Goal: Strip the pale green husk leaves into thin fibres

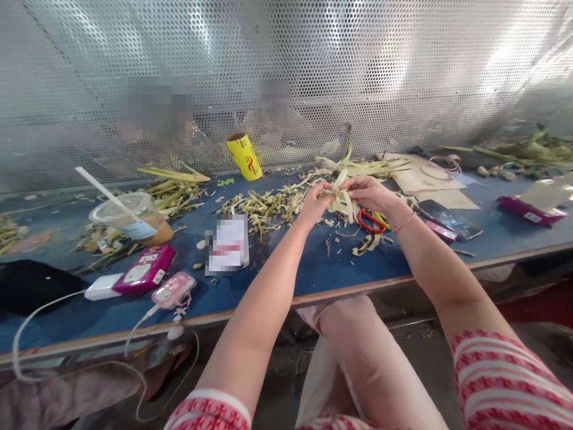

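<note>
Both my hands meet over the blue table (308, 278), holding a pale green, folded leaf strip (344, 200) between them. My left hand (317, 202) pinches it from the left, fingertips closed. From the right, my right hand (369, 194) pinches the same piece, its thumb and fingers pressed together. Loose strip ends stick up and hang down between the hands. Just below my right wrist lie scissors with red handles (370, 222). A heap of shredded leaf scraps (268, 209) spreads beside my left hand, and longer leaf strips (371, 166) lie behind both hands.
At left stand a lidded plastic cup (138, 218) with a straw, a magenta tissue pack (147, 270) and a pink device (173, 291) on a white cable. A yellow tube (245, 156) leans at the back. A phone (447, 220) and another tissue pack (532, 210) lie right.
</note>
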Demonstrator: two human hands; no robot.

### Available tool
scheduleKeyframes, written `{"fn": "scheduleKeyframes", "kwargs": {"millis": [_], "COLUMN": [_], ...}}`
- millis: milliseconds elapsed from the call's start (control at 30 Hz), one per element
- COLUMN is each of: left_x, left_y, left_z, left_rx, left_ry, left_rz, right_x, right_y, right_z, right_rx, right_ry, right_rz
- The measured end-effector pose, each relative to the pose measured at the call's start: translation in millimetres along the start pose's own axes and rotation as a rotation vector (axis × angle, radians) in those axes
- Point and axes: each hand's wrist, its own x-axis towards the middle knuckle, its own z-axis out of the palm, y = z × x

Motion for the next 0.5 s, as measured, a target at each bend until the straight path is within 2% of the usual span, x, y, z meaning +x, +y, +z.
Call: {"fn": "scheduleKeyframes", "kwargs": {"millis": [133, 300, 400, 500], "left_x": [0, -1, -2, -1], "left_y": [-2, -4, -3, -4], "left_z": [1.9, 6.1, 8.1, 8.4], "left_rx": [0.052, 0.061, 0.126, 0.187], "left_ry": [-0.031, -0.066, -0.045, -0.068], "left_rz": [0.001, 0.012, 0.062, 0.109], "right_x": [5, 13, 17, 19], "right_y": [3, 13, 18, 22], "right_z": [8, 7, 6, 7], "right_rx": [-0.192, -0.417, -0.498, -0.497], "right_ry": [0.113, 0.298, 0.342, 0.33], "right_rz": [-0.104, -0.226, -0.28, -0.259]}}
